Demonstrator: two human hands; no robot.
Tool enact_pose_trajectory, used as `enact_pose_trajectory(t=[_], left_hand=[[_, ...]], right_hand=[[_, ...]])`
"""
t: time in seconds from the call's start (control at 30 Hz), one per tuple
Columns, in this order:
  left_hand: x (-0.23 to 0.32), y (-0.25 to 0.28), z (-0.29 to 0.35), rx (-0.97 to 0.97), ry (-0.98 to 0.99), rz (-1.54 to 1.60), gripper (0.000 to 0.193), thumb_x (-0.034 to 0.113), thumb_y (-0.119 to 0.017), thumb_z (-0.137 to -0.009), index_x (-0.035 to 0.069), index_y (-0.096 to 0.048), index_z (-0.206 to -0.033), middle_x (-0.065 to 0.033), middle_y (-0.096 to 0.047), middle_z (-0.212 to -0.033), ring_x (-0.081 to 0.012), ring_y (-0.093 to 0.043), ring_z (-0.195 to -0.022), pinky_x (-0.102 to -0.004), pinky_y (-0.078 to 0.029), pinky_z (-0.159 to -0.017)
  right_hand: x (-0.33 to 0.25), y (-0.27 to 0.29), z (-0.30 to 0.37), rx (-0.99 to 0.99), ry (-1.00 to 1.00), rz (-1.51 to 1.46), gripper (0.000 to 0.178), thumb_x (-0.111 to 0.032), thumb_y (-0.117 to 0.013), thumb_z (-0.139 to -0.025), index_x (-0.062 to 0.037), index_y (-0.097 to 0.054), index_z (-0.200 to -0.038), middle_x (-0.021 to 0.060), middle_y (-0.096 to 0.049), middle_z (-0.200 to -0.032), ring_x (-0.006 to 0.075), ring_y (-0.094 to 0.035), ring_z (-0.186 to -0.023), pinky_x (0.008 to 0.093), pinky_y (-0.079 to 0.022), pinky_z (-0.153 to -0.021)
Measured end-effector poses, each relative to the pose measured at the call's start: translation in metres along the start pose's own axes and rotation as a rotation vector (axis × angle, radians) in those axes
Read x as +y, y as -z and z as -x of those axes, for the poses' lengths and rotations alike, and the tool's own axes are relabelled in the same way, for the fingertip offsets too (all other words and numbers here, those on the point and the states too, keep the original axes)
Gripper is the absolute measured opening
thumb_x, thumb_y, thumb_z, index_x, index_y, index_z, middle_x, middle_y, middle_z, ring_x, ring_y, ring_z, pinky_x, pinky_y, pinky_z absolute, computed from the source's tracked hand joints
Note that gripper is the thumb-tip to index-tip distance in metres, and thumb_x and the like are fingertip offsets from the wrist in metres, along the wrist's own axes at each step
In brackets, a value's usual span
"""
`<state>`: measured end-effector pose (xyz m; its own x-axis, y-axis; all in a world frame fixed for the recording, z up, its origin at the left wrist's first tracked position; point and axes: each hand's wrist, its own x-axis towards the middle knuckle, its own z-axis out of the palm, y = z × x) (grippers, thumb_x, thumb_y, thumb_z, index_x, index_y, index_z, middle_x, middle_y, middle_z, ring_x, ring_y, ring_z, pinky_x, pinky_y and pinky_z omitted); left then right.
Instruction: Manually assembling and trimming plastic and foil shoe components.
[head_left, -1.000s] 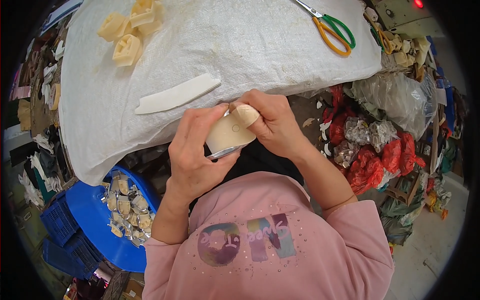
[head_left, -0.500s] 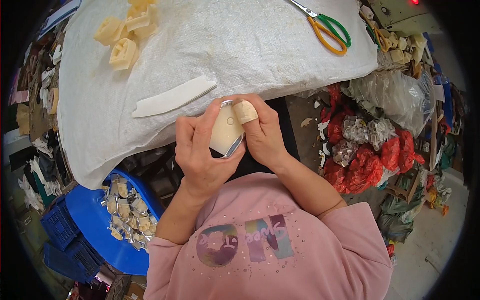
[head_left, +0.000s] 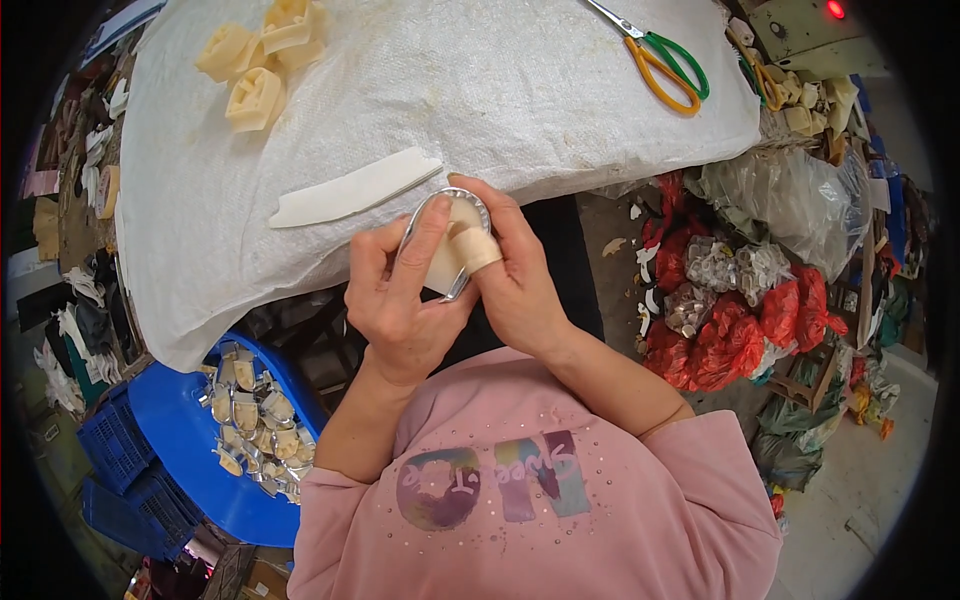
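Head view. Your left hand and right hand meet just in front of your chest, at the near edge of the white woven sheet that covers the table. Both hands are closed around one cream part with a metal rim. The left fingers wrap its left side. The right thumb, which wears a beige wrap, presses on its face.

Risks from this position:

- The part is held off the table edge, over your lap. If either hand loosens, it is likely to fall to the floor rather than onto the sheet.
- The metal rim looks thin. Uneven thumb pressure may bend it or seat it crooked on the cream body.
- The rim edge runs against your bare left fingers. A slip under pressure could cut or pinch them.

The blue basin holding similar rimmed pieces sits low at your left, apart from the hands. The white strip, the cream mouldings and the scissors lie on the sheet, clear of your grip.
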<state>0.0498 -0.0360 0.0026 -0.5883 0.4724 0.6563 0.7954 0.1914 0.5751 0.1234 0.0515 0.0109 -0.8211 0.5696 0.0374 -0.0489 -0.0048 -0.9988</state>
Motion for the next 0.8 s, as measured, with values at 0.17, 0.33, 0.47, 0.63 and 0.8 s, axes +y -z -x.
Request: enact_pose_trajectory(t=[0.17,0.33,0.47,0.63,0.8], left_hand=[[-0.003,0.003,0.000,-0.058,0.029,0.049,0.067,0.004,-0.084,-0.053,0.006,-0.063,-0.116,-0.0085,-0.055,-0.089,-0.0201,-0.056,-0.076,-0.0284,-0.049,-0.064],[-0.008,0.019,-0.008,-0.263,0.577,0.621,0.077,0.021,-0.075,-0.075,0.005,-0.036,-0.139,-0.0095,-0.055,-0.088,-0.0172,-0.057,-0.072,-0.0268,-0.047,-0.061],[-0.001,0.019,-0.003,-0.474,0.867,1.206,0.068,0.039,-0.059,-0.090,0.002,-0.030,-0.139,-0.0100,-0.058,-0.089,-0.0128,-0.057,-0.068,-0.0233,-0.045,-0.059],[0.000,0.023,0.004,-0.375,0.661,1.067,0.060,0.028,-0.061,-0.090,0.000,-0.033,-0.135,-0.0110,-0.058,-0.095,-0.0140,-0.057,-0.076,-0.0229,-0.045,-0.064],[0.005,0.016,0.003,-0.113,0.415,0.879,0.023,0.005,-0.071,-0.080,-0.001,-0.060,-0.099,-0.0102,-0.056,-0.100,-0.0151,-0.055,-0.083,-0.0251,-0.046,-0.071]], right_hand=[[0.010,0.008,-0.002,-0.081,-0.061,-0.164,0.046,-0.016,-0.052,-0.094,-0.0010,-0.038,-0.134,0.0112,-0.051,-0.123,0.0189,-0.049,-0.113,0.0301,-0.039,-0.095],[0.019,0.033,-0.008,-0.206,-0.088,-0.177,0.048,-0.032,-0.051,-0.096,-0.0071,-0.042,-0.136,0.0034,-0.049,-0.101,0.0118,-0.048,-0.088,0.0251,-0.043,-0.080],[0.019,0.037,-0.010,-0.155,0.159,-0.103,0.039,-0.030,-0.048,-0.097,-0.0071,-0.050,-0.129,0.0042,-0.053,-0.104,0.0086,-0.052,-0.083,0.0215,-0.045,-0.066],[0.001,0.033,-0.021,0.120,-0.228,-0.298,0.028,-0.020,-0.045,-0.094,-0.0035,-0.057,-0.113,0.0019,-0.058,-0.084,0.0064,-0.053,-0.070,0.0205,-0.043,-0.057],[0.004,0.033,-0.017,0.021,-0.424,-0.432,0.021,-0.023,-0.044,-0.091,-0.0067,-0.056,-0.094,-0.0008,-0.053,-0.072,0.0043,-0.043,-0.053,0.0203,-0.032,-0.045]])
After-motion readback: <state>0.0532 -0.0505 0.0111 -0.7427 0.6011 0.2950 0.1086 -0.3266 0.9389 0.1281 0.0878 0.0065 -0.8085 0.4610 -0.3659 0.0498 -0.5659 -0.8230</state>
